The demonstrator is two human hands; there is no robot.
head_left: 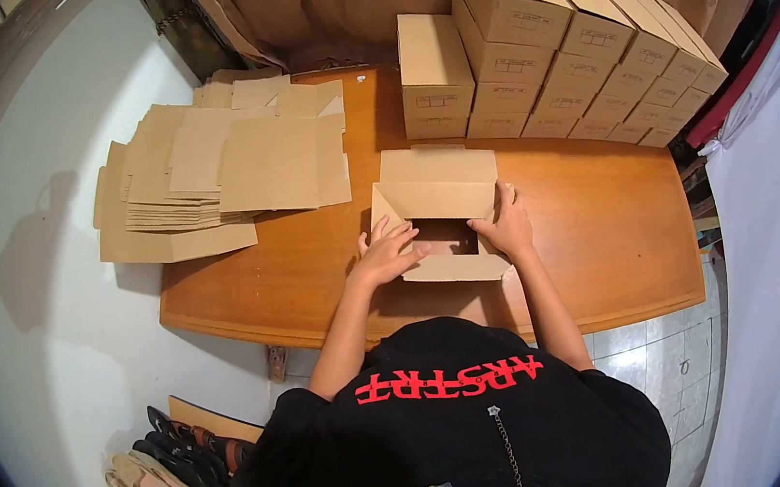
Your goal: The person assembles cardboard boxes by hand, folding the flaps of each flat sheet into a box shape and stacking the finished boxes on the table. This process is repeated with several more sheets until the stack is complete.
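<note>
A partly folded cardboard box stands on the wooden table right in front of me, its top open and a dark hollow inside. Its back wall and flap slant away, and a front panel faces my body. My left hand grips the left side, fingers spread over the side flap and thumb reaching across the front corner. On the right side, my right hand grips the wall with the thumb at the inner edge and the fingers outside. The lower front of the box is partly hidden by my body.
Flat cardboard blanks lie piled at the table's left. Several closed boxes are stacked at the back right. The wooden table spans the front. Sandals stand low at the left, and a white curtain hangs at the right.
</note>
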